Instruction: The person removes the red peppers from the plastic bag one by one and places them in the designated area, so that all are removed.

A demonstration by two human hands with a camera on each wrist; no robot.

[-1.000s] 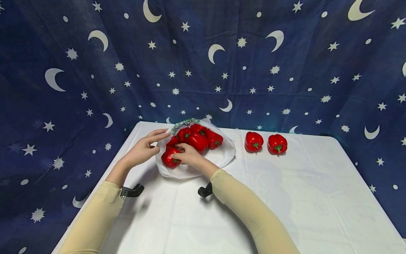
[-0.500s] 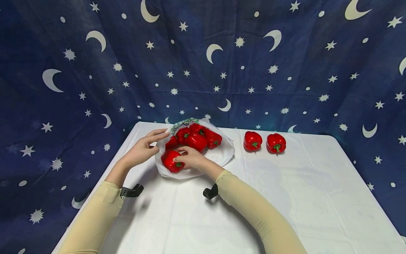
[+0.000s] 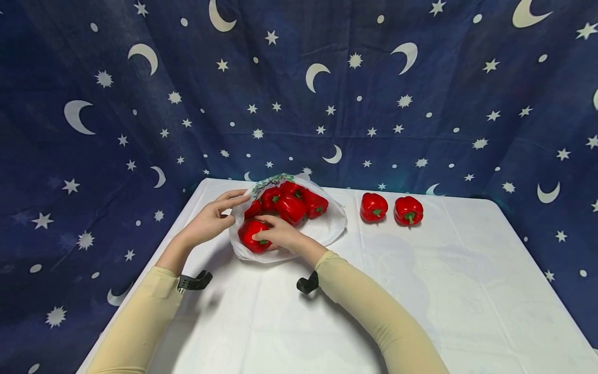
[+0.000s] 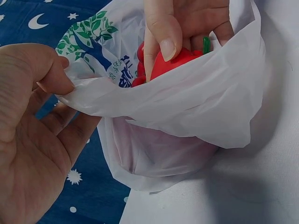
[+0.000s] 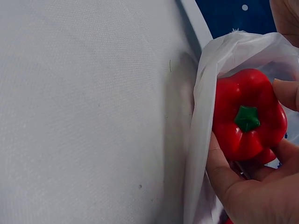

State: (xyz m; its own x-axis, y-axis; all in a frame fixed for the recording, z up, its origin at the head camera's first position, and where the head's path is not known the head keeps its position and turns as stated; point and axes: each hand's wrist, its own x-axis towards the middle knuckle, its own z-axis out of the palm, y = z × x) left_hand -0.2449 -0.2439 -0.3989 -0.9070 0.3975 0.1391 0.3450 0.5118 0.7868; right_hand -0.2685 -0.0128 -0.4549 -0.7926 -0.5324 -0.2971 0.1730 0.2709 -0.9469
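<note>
A white plastic bag (image 3: 329, 231) with a green and blue tree print lies on the table with its mouth facing me. My left hand (image 3: 207, 223) pinches the bag's left rim between thumb and fingers, seen close in the left wrist view. Inside the mouth, my right hand (image 3: 285, 235) grips a red bell pepper (image 5: 247, 93) with the thumb on one side and fingers on the other. Its green stem (image 5: 246, 118) faces the right wrist camera. Several more red bell peppers (image 3: 291, 209) are heaped deeper in the bag, partly hidden by the right hand.
Two red bell peppers, a left one (image 3: 373, 208) and a right one (image 3: 408, 211), sit on the white-covered table (image 3: 467, 291) right of the bag. A dark blue curtain (image 3: 289, 78) with moons and stars hangs behind the table.
My right hand has drawn back slightly toward me and right with the bell pepper, turning it a little within the bag's mouth. My left hand stays at the rim.
</note>
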